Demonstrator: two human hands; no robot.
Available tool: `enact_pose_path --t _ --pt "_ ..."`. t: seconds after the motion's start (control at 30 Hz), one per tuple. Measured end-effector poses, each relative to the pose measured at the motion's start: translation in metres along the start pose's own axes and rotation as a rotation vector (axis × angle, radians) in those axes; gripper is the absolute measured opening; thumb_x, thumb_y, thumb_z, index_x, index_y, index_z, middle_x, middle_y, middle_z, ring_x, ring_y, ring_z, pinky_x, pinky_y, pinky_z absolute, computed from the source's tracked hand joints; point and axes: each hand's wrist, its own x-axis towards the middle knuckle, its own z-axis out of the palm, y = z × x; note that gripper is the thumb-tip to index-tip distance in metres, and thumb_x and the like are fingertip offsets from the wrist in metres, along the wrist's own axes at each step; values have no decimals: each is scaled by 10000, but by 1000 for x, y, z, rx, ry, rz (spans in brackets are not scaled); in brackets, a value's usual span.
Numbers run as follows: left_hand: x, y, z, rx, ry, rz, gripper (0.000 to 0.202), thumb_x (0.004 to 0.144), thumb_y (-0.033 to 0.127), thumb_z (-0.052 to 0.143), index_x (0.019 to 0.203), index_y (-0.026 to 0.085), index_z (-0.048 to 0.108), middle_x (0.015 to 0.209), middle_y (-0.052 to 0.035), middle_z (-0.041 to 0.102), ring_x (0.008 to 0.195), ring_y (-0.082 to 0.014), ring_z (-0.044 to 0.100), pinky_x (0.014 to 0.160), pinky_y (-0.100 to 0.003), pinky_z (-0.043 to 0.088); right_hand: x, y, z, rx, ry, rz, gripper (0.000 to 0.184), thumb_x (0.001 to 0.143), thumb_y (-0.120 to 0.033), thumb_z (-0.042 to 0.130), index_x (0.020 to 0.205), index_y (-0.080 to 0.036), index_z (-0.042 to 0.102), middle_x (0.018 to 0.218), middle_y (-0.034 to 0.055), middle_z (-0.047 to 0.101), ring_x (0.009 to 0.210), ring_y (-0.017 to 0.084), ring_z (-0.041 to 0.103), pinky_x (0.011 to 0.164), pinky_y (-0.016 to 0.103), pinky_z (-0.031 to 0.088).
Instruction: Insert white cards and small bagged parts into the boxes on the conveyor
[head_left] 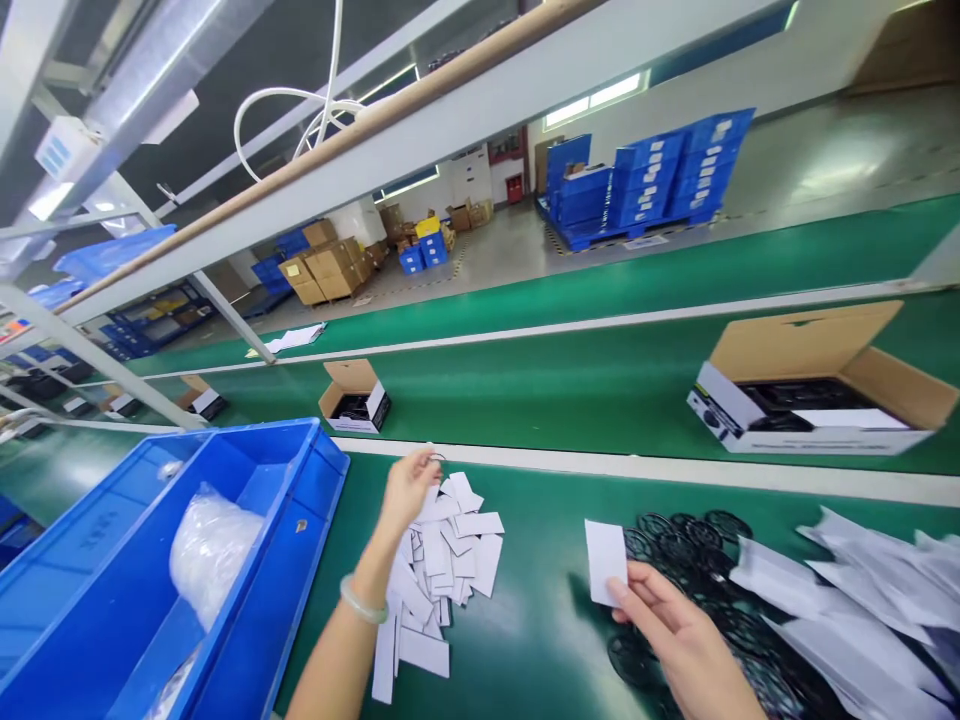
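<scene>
My right hand (pixel 664 615) pinches a small white card (pixel 604 560) between thumb and fingers, holding it up over the bench. Beside and below that hand lies a heap of black ring-shaped parts (pixel 701 545), partly covered by the hand. My left hand (pixel 411 488) is closed at the fingertips above the far edge of a loose pile of white cards (pixel 439 560). A thin dark curved piece (pixel 438 457) shows at its fingertips; its full shape is hidden.
At the left stands a blue bin (pixel 300 530) holding a clear plastic bag (pixel 214 550). White flat sleeves (pixel 847 600) lie at the right. Beyond a pale rail, open boxes (pixel 810 400) with black contents sit on a green belt (pixel 525 385). A shelf beam (pixel 420 110) crosses overhead.
</scene>
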Motion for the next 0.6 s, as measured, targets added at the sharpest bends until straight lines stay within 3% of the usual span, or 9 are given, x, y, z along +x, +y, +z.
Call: enact_pose_path --t 0.07,0.13,0.27,0.33,0.4,0.43,0.5,0.6 --pt "1 9 -21 -124 23 -47 381 709 447 683 950 157 627 837 -74 643 796 -215 627 759 -354 512 7 -1 6 -23 1 -16 412 754 -609 661 868 -214 638 806 61 653 694 215 577 603 242 514" --pt "-10 16 -20 -358 -55 -119 355 680 422 757 889 161 641 916 -95 663 918 -234 630 818 -346 501 15 -2 17 -42 10 -55 410 775 -604 633 882 -208 632 782 59 646 665 217 581 591 260 513" --pt "-49 18 33 -771 -345 -278 267 625 321 847 772 176 678 1181 -115 625 1173 -300 524 935 -378 452 16 -14 53 -177 -13 -199 340 891 -507 487 949 -204 628 803 64 657 715 236 610 631 301 510" --pt "-63 17 61 -783 -366 -290 263 615 326 854 753 172 692 1124 -112 651 1115 -285 560 913 -353 464 11 -25 68 -271 -131 -304 290 940 -393 416 1002 -207 630 881 68 664 794 233 618 711 313 500" --pt "-65 17 76 -749 -273 -289 290 605 356 856 773 176 703 944 -85 689 920 -233 628 796 -307 506 10 -36 72 -359 -252 -381 265 953 -313 402 1030 -213 635 929 63 661 839 227 615 756 316 486" --pt "-61 18 77 -726 -205 -295 312 590 374 860 781 181 706 865 -64 688 812 -203 633 715 -283 517 12 -40 68 -415 -266 -400 257 955 -298 409 1030 -218 640 927 59 662 841 227 613 759 320 485" --pt "-45 18 69 -664 -83 -308 367 530 399 880 777 189 709 777 -33 675 662 -163 600 586 -253 507 17 -45 44 -572 -176 -417 253 955 -303 423 1043 -223 645 936 65 667 865 246 607 784 355 487" --pt "-6 17 34 -451 54 -214 413 488 425 878 779 180 718 799 -35 680 643 -158 585 576 -256 506 27 -41 -20 -888 103 -436 321 928 -325 414 1138 -195 619 1086 124 636 1020 313 551 899 471 449"
